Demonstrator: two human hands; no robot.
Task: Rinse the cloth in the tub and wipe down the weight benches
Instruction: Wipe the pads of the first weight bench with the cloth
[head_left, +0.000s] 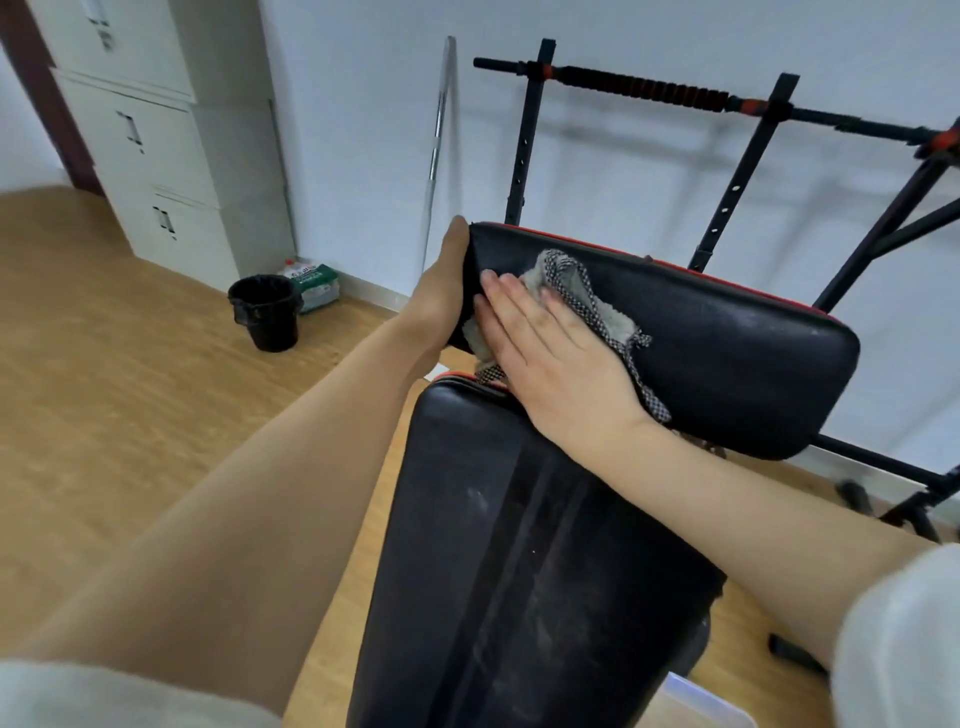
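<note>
A black backrest pad (727, 353) with red trim is seen tilted across the centre of the frame, its left end raised toward the upper middle. A checked grey-and-white cloth (582, 291) is pressed against the left part of this pad by the right hand (550, 353), which is laid flat on it with the fingers straight and close together. The cloth is spread out from under the palm, and its lower edge trails toward the wrist. The left end of the pad is held by the left hand (447, 280). The thumb is set along the pad's upper corner, and the fingers appear to be wrapped behind the edge, though they are hidden from view.

Just below the backrest, a black seat pad (519, 545) is seen running down to the bottom edge, with pale smears on its surface. A black upright rack (737, 171) is placed behind the bench against the white wall, and a black bar (649, 85) with red sections is carried across its top. At the bottom right a translucent container (701, 701) is partly shown; it may be the tub. A black bin (267, 312) is set on the wooden floor (104, 312) at centre left, with a white cabinet (156, 156) at the upper left.
</note>
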